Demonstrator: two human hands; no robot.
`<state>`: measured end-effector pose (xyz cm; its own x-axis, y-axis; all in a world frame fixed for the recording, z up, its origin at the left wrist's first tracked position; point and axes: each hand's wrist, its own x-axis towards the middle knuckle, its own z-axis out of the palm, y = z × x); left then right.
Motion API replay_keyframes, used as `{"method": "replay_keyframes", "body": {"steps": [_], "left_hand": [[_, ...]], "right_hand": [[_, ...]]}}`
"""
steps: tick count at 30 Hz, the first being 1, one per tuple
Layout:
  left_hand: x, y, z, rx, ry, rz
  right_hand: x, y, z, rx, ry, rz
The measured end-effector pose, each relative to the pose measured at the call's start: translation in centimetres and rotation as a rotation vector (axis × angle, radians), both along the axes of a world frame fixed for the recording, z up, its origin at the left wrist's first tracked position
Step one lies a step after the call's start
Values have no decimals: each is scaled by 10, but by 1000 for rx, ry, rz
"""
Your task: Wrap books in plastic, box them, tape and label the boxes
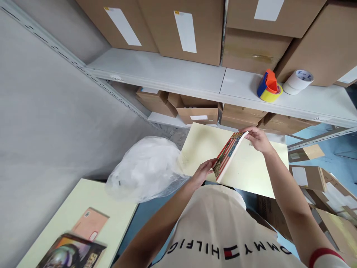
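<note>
A thin book [230, 154] with a red, white and blue flag-like cover is held tilted above a pale yellow table [256, 171]. Its lower left end sits in my left hand [203, 172], the fingers closed on the edge. At the upper right corner my right hand [257, 138] pinches it between thumb and fingers. The white page edge faces right. Left of the hands lies a large clear plastic bag [147, 167] with white contents, its side lapping the table's edge.
Cardboard boxes [192, 29] fill the grey shelf [156, 67] ahead. On it stand a blue, orange and yellow tape dispenser [269, 87] and white tape rolls [297, 82]. Opened boxes [309, 176] lie at right. A second table [67, 201] at lower left bears a pink phone-like item [90, 223] and a dark box [69, 253].
</note>
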<state>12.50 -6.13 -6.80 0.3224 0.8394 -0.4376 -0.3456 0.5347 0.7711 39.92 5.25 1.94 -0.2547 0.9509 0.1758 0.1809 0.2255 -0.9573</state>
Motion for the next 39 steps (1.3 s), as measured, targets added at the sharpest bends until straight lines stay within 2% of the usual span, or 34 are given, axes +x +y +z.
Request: {"method": "replay_keyframes", "body": {"steps": [3,5,9,12,14,17,20,22,25,29,34,39], "left_hand": [[-5,2,9,92,-29,-83],[-10,5,17,187,21,-143],[-14,12,30,376,367,-204],[-11,15,32,466,608,-199],[-10,14,31,492,687,-152],[-10,11,28,425,650,-57],[-11,6,28,261,504,-24],[-10,4,29,155,413,-15],[-7,2,28,66,325,24],[-5,5,23,112,309,23],[-11,15,21,265,280,29],[-16,24,23,329,351,-68]], "right_hand": [[-5,3,3,-26,-41,-15],[-8,4,6,-42,-68,-6],[-19,5,10,-16,-155,23],[-27,6,10,-5,-178,-19],[-26,6,12,-60,-159,-54],[-13,5,14,-255,-151,-4],[6,-5,10,-453,-76,98],[13,-19,-1,-500,78,50],[6,-47,-27,-505,260,-127],[-15,-76,-49,-559,246,-284],[-20,-83,-44,-579,272,-342],[-15,-81,-47,-564,252,-391]]}}
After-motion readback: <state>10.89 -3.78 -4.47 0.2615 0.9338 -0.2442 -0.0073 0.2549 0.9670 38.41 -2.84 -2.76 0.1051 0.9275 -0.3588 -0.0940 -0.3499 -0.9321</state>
